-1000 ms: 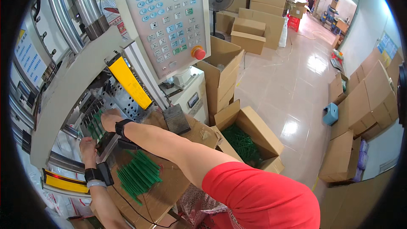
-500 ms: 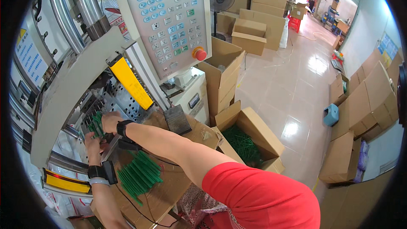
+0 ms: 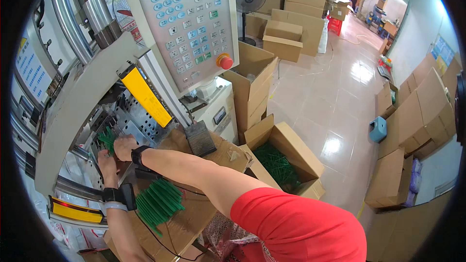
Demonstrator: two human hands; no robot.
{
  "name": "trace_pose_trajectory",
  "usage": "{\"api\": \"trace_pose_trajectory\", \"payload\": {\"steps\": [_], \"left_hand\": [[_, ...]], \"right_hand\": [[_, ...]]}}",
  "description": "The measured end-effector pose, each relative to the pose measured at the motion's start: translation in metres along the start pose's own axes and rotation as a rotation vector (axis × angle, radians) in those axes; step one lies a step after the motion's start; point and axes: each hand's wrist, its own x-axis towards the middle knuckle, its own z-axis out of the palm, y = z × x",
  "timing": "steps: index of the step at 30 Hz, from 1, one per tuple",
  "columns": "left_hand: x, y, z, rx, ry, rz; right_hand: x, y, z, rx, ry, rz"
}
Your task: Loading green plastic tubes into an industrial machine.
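Note:
Both my hands are inside the machine's open mould area at the left. My right hand (image 3: 125,147) is closed at the edge of a bunch of green plastic pieces (image 3: 106,138). Just below it, my left hand (image 3: 108,166) has its fingers curled up against the same pieces; the fingertips are partly hidden. A perforated metal plate (image 3: 141,116) lies behind the hands. On the cardboard-covered table below my right forearm rests a row of long green plastic strips (image 3: 159,203), laid side by side.
A control panel (image 3: 187,34) with a red stop button (image 3: 224,61) hangs above my right arm. Yellow-faced bars (image 3: 145,96) flank the opening. A dark ribbed block (image 3: 200,138) sits at the table's far edge. An open carton (image 3: 276,165) of green pieces stands right of the table.
My hands have shifted slightly, the right one downward, and more of the green bunch shows above them. The whole view has moved a little.

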Motion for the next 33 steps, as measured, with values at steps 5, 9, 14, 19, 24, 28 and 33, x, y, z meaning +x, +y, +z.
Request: {"api": "trace_pose_trajectory", "payload": {"steps": [5,9,14,19,24,28,33], "left_hand": [[-0.003,0.007,-0.001,-0.226,-0.057,-0.073],[-0.006,0.02,0.001,-0.221,-0.096,-0.031],[0.005,0.015,-0.009,-0.286,-0.116,-0.057],[0.016,-0.002,-0.033,-0.504,-0.067,-0.179],[0.02,-0.005,-0.044,-0.47,-0.144,-0.269],[0.036,-0.009,-0.027,-0.422,-0.131,-0.356],[0.04,-0.031,-0.049,-0.887,-0.468,-0.345]], "right_hand": [[-0.003,-0.005,-0.013,-0.024,0.038,0.007],[-0.009,-0.004,-0.022,0.014,0.032,0.006],[-0.016,-0.008,-0.032,0.085,0.022,-0.001],[-0.031,-0.01,-0.044,0.154,0.031,0.011],[-0.059,-0.001,-0.048,0.122,0.182,-0.043],[-0.097,0.012,-0.067,0.169,0.155,-0.084],[-0.16,0.018,-0.094,0.18,0.067,-0.169]]}}
